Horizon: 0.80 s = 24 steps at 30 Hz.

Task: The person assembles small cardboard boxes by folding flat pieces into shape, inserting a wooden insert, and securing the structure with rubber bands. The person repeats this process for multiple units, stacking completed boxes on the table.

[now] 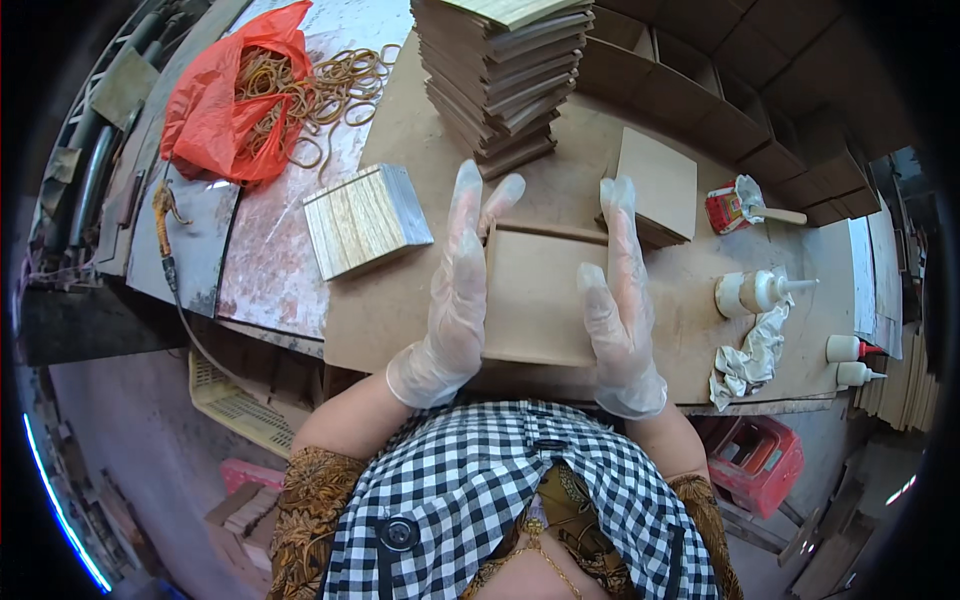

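Both my hands wear thin, translucent gloves. A shallow brown open box (543,290) with thin raised edges lies flat on the work board in front of me. Along its left side stands my left hand (458,290), fingers stretched out and the palm turned inward. My right hand (624,305) flanks the right side the same way, with its thumb over the box's near right part. Both palms appear to press against the side walls; the exact contact is hidden. Just beyond my right fingertips sits a pile of square brown panels (657,185). Left of my left hand is a pale wood-grain block (365,222).
A tall stack of thin boards (508,80) rises behind the box. Far left, a red plastic bag (205,125) spills rubber bands (350,85). On the right are a red can (727,208) with a brush, a glue bottle (752,293) and a crumpled cloth (750,352). Brown compartments (690,85) line the back.
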Tool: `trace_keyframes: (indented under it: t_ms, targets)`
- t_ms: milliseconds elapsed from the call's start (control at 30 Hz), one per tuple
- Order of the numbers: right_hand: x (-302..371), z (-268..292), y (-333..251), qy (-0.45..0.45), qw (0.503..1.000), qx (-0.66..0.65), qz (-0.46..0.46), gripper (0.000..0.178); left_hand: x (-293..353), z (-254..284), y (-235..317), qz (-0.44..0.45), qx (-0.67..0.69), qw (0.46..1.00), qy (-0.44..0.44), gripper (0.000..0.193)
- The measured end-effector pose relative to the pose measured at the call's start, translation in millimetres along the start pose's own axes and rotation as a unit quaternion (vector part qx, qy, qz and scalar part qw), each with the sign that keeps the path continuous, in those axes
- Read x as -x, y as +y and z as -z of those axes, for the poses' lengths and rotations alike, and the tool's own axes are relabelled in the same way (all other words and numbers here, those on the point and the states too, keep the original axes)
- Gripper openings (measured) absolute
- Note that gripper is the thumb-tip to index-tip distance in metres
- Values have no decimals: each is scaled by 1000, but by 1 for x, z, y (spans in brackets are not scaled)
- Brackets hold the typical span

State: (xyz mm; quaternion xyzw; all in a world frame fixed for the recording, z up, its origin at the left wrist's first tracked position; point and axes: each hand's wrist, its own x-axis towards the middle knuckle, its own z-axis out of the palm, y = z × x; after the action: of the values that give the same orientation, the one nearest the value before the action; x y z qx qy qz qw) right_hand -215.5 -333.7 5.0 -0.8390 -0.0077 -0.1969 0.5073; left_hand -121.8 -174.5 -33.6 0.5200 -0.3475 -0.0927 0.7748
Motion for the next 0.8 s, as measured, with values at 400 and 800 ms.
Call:
trace_keyframes:
  t_ms: [400,800]
  targets:
    - [-9,-1,4,199,925,-276,-168,51,-22,17,16,179,67,980,60,47]
    - [-17,-13,22,199,889,-323,-257,23,-26,7,-1,231,200,941,143,10]
